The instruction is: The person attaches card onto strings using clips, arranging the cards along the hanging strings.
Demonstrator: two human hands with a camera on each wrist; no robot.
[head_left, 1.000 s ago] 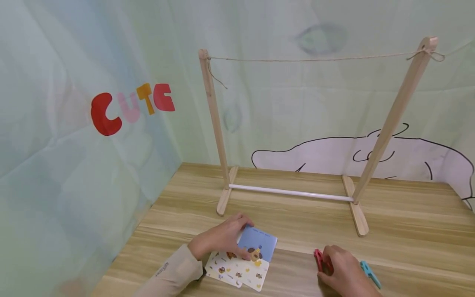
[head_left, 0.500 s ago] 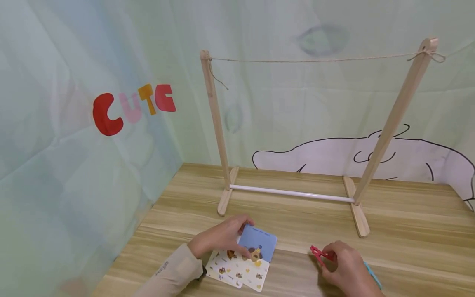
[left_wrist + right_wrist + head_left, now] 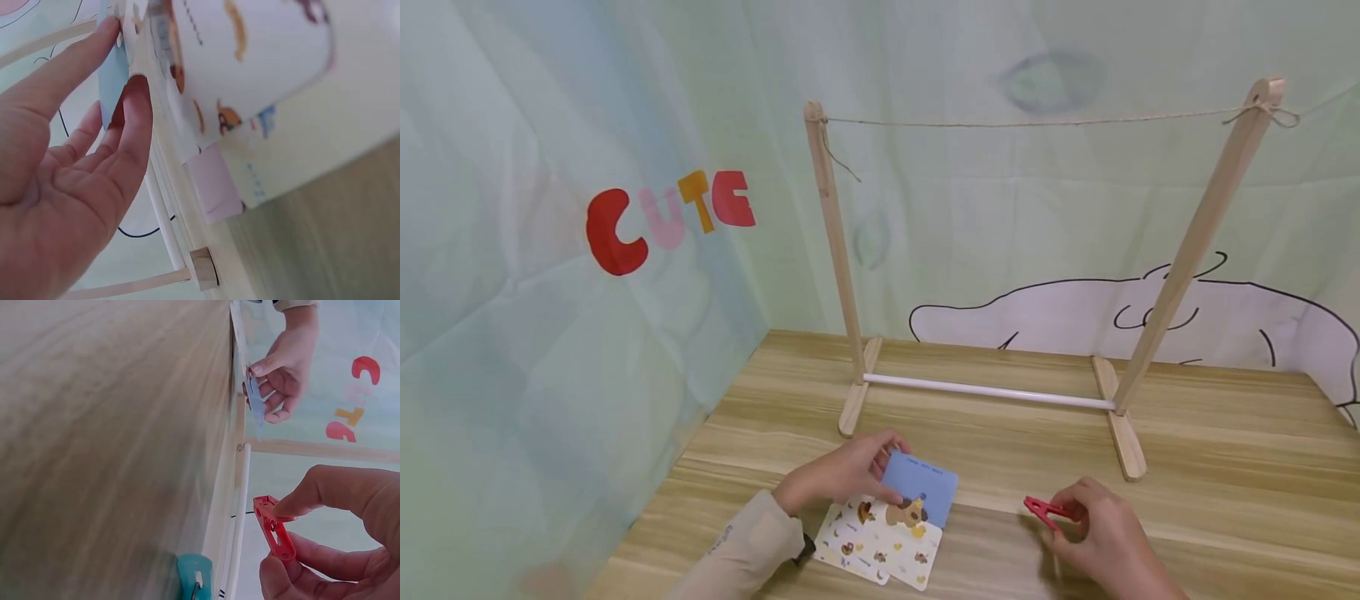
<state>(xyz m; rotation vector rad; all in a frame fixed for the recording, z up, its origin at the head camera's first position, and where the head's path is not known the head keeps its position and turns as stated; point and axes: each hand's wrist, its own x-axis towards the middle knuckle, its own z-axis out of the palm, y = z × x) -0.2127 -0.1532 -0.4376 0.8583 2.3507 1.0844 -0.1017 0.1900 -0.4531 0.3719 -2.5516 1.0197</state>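
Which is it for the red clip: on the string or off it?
Off. The right hand pinches the red clip above the table, well below the string tied across the wooden stand.

Soft, even, rather dim light; a faint shadow beside the bare right hand (image 3: pixel 1101 529) on the flat brown wood-grain tabletop (image 3: pixel 985 467). Left wrist view: a white, rounded-corner card with brown prints (image 3: pixel 275 56) is blurred. Right wrist view: hazy.
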